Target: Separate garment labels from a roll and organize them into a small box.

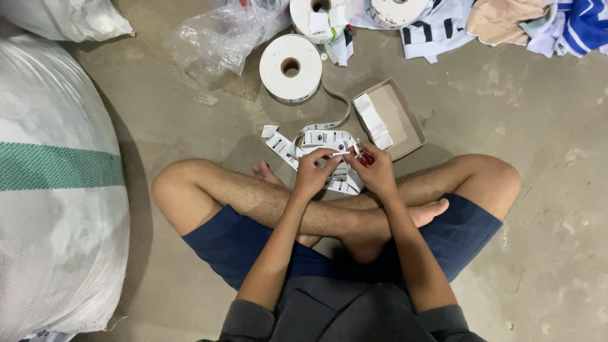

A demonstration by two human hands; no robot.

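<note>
Both hands pinch at frame centre: left hand [311,172] grips label tape [320,138], right hand [375,170] a half-hidden red tool [365,159]; cardboard box [405,123], tape roll [291,68] above.

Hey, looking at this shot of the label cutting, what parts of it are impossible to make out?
- Small red tool in the right hand, head view: fingers cover most of it, so its kind is unclear.
- Print on the label strip held by the left hand: too small.
- Upper label rolls: cut off by the top edge.
- Cardboard box contents: only a white stack shows.
</note>
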